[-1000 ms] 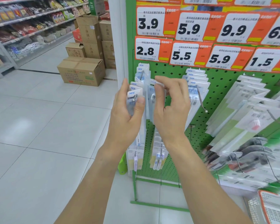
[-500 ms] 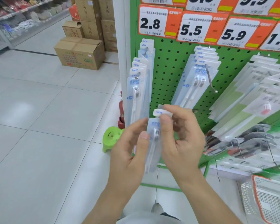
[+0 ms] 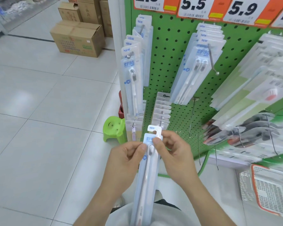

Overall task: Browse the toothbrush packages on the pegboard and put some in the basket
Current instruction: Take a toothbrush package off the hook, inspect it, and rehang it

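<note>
I hold one toothbrush package off the pegboard, left hand and right hand fingers pinching its top, face up for reading; basket waits lower right.

Single head-worn view; looks forward and steeply down, close to green pegboard ahead-right; tiled floor fills the left.

Long clear toothbrush package, seemingly upright
</note>
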